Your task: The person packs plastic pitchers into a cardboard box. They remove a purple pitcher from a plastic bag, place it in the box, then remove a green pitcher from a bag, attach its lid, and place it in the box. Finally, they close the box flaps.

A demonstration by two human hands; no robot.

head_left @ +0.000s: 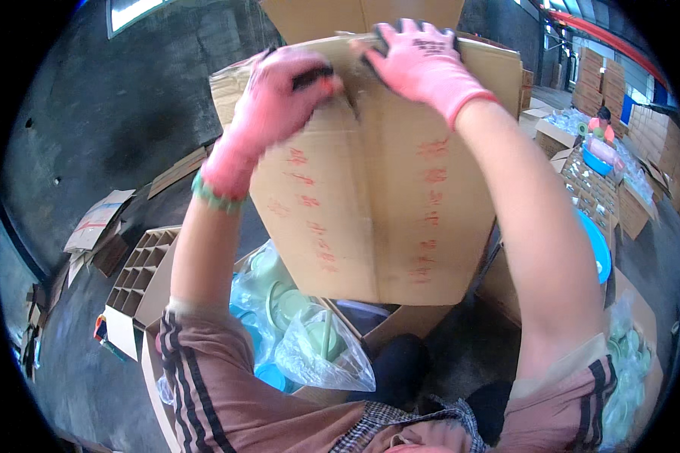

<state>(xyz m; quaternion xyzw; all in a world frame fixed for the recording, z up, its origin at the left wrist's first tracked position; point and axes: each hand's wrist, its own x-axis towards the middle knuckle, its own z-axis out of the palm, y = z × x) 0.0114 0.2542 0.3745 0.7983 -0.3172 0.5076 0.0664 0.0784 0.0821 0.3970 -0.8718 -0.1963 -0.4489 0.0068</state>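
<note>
Head view, looking down past raised forearms. Both hands wear pink gloves and grip the top edge of a cardboard box, which is held up in front of the person and tilted, its broad face toward the camera. Left hand: fingers curled together and clamped over the box's upper left edge; slightly blurred. Right hand: fingers spread a little and folded over the upper edge just right of the left hand, pressing on the cardboard. The two hands lie close together, near the box's vertical fold.

Below the box, a clear bag of pale green plastic pieces rests in an open carton. To the left on the dark floor stands a cardboard divider grid, with loose flat cardboard near it. At far right, more cartons and a blue basin; another person sits well apart in the background.
</note>
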